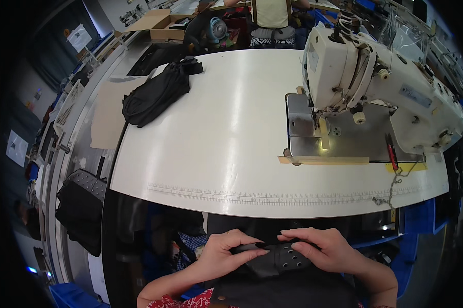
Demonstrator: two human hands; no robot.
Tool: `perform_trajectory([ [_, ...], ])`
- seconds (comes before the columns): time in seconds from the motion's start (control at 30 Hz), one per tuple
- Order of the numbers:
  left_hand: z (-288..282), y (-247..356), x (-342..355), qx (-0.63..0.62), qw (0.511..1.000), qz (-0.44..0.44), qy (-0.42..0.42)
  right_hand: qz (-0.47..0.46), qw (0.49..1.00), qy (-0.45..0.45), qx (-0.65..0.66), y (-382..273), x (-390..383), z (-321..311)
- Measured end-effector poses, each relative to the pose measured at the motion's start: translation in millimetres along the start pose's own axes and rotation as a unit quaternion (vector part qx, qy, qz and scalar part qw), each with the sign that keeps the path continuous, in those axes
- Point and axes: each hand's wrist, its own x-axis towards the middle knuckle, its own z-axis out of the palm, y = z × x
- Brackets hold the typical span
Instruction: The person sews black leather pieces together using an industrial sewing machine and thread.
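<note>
Left hand [226, 251] pinched a black eyeleted piece [272, 259] just off the near edge of the white surface [216, 143]; the right hand [324, 249] rested its thumb by the eyelets [294, 257], grip unclear. A sewing machine [370, 77] stood along the right edge; a black pouch [157, 96] lay toward the far left corner.

Black metal-eyeleted piece [276, 260], partly covered

Head-worn fisheye, left of a side-by-side pair, upright, looking down and forward, left hand [223, 251] and right hand [326, 249] nearest at lower centre, white tabletop [211, 138] mid-view, sewing machine [406, 92] upper right, cardboard box [167, 34] farther off, view bowed toward dark rim
</note>
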Motion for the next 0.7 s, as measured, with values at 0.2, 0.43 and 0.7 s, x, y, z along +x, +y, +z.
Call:
perform_trajectory([
  [0.2,-3.6,-7.0,-7.9,0.012,0.999,-0.047,-0.003,0.035,0.999,-0.017,0.0,8.0,-2.7,-3.9],
  [0.43,1.3,21.6,15.1,-0.052,0.996,-0.037,-0.056,-0.014,0.997,0.007,-0.076,14.8,-6.0,4.2],
  [0.7,20.0,5.6,17.3,0.019,0.998,0.05,0.013,-0.117,0.98,0.101,-0.123,9.4,0.2,12.3],
])
